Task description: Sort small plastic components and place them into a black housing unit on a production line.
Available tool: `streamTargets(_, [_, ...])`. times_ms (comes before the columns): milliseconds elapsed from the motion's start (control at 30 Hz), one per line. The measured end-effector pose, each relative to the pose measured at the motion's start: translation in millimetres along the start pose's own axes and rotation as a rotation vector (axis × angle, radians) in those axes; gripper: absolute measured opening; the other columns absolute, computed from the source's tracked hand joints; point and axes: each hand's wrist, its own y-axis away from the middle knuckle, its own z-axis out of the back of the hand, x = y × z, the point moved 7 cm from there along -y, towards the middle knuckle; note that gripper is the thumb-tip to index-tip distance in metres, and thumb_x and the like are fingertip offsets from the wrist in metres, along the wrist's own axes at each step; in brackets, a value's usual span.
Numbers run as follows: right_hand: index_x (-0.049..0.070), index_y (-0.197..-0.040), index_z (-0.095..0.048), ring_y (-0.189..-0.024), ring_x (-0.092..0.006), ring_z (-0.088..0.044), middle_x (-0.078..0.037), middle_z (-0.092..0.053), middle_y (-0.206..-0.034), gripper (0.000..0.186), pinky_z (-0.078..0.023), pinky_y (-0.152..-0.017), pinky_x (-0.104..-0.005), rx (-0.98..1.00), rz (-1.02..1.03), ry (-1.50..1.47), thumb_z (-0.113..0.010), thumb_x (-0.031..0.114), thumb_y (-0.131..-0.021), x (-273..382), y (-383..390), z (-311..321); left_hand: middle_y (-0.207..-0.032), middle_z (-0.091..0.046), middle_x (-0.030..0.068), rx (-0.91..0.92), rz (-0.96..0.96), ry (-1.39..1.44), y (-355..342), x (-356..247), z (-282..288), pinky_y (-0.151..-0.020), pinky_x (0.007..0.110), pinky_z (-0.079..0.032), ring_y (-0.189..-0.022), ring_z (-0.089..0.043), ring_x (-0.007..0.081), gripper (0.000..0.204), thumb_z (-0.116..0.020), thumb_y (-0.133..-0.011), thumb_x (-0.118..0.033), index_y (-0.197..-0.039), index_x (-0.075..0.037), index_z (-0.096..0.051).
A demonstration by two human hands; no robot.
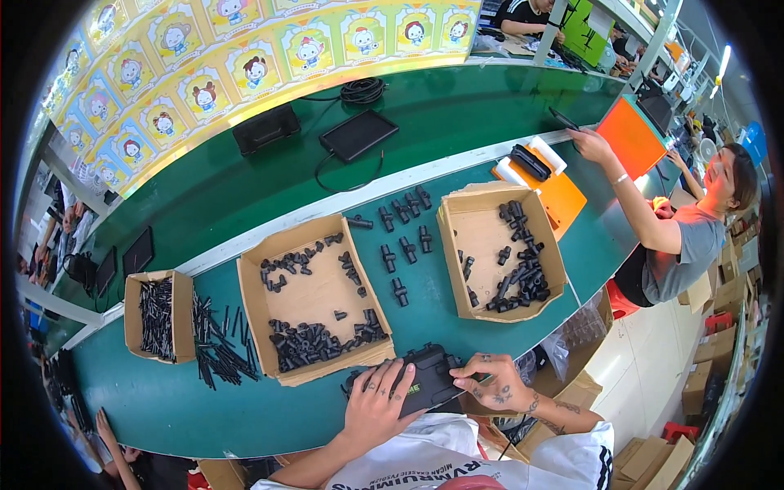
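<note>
A black hard plastic case with green lettering lies at the table's near edge. My left hand is closed over its left end, the fingers lying across its top. At the other end, my right hand pinches a small black part against the case's side; the fingertips hide most of it. Just beyond the case, a cardboard tray holds many small black fittings, heaped at its near side. Another cardboard tray, to the right, holds larger black cylindrical fittings. Several black fittings stand between the trays.
On the left, a small box holds black pins, with more loose pins beside it. Black devices with cables lie on the far green shelf. At the right, a co-worker reaches over the table beside orange boards.
</note>
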Motion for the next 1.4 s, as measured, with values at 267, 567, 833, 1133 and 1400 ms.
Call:
streamTargets(267, [0.004,-0.105,-0.074,-0.079,-0.0254,-0.063,-0.011,-0.07,-0.086,0.035,-0.051,-0.07,-0.0348,0.157,0.232,0.161,-0.085,0.02,-0.075,42,-13,15,-0.133,-0.054,0.0172,0.052,0.015,0.063,8,-8,27,-0.102,0.045,-0.039,-0.12,-0.054,0.0301,0.08,-0.079,-0.074,-0.042,-0.139,-0.004,-0.051])
streamTargets(567, [0.004,-0.118,-0.065,-0.099,-0.0285,-0.065,-0.013,-0.063,-0.113,0.076,-0.055,-0.086,-0.0389,0.185,0.433,0.4,-0.095,0.036,-0.055,114,-45,15,-0.136,-0.054,0.0161,-0.045,-0.043,0.078,-19,-4,110,-0.103,0.045,-0.04,-0.122,-0.055,0.0309,0.081,-0.082,-0.069,-0.039,-0.137,-0.006,-0.053])
streamTargets(833, [0.004,-0.112,-0.062,-0.105,-0.0232,-0.061,-0.009,-0.062,-0.106,0.071,-0.049,-0.094,-0.0376,-0.188,0.243,0.222,-0.097,0.025,-0.053,112,-146,53,-0.093,-0.064,0.0013,-0.492,-0.39,-0.014,-25,-2,102,-0.076,0.03,-0.05,-0.088,-0.061,0.0153,0.023,-0.069,-0.078,-0.012,-0.101,-0.007,-0.068])
streamTargets(1133, [-0.001,-0.119,-0.061,-0.097,-0.0187,-0.063,-0.01,-0.068,-0.105,0.066,-0.045,-0.092,-0.0315,-0.325,-0.003,-0.132,-0.09,0.029,-0.067,90,-387,-11,-0.098,-0.062,0.0044,-0.031,-0.652,0.21,4,-18,-46,-0.083,0.03,-0.044,-0.101,-0.058,0.018,0.017,-0.059,-0.083,-0.019,-0.091,-0.005,-0.063])
streamTargets(1400, [0.003,-0.116,-0.069,-0.105,-0.0212,-0.063,-0.008,-0.07,-0.115,0.038,-0.047,-0.095,-0.0338,-0.31,0.356,0.234,-0.074,0.026,-0.086,97,-587,-21,-0.109,-0.063,0.0085,-0.391,-0.412,0.299,2,-8,-91,-0.09,0.038,-0.047,-0.108,-0.057,0.021,0.021,-0.055,-0.088,-0.026,-0.094,-0.006,-0.059])
